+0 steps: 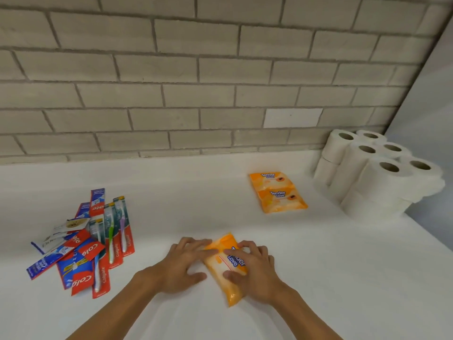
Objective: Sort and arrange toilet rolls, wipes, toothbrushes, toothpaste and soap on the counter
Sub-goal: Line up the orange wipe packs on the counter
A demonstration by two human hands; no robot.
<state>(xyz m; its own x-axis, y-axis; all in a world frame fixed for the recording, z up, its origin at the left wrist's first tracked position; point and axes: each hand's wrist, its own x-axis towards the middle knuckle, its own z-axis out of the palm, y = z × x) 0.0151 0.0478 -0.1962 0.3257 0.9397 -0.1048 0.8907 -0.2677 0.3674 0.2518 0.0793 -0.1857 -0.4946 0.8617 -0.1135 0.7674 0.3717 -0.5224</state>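
Two Tender Love wipes packs [278,192] are lying near perhaps twelve toilet rolls [377,173], while the left hand [186,262] is pressing flat-fingered and the right hand [255,268] is gripping a third pack [218,263].

left: toothpaste-and-toothbrush pile [93,244] blocks | centre: bare counter [183,192] open to tiled wall [171,94] | front: wipes pack [218,266] | right: two wipes packs [278,192], toilet rolls [375,173] fill corner, seemingly against side panel [431,106]

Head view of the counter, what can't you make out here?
Wipes pack: label partly covered by the right hand and left hand.
Soap boxes: partly buried under toothpaste boxes, number unclear.
Toilet rolls: rear and lower ones hidden by front rolls.
Toothbrush packs: small print too blurred to read.
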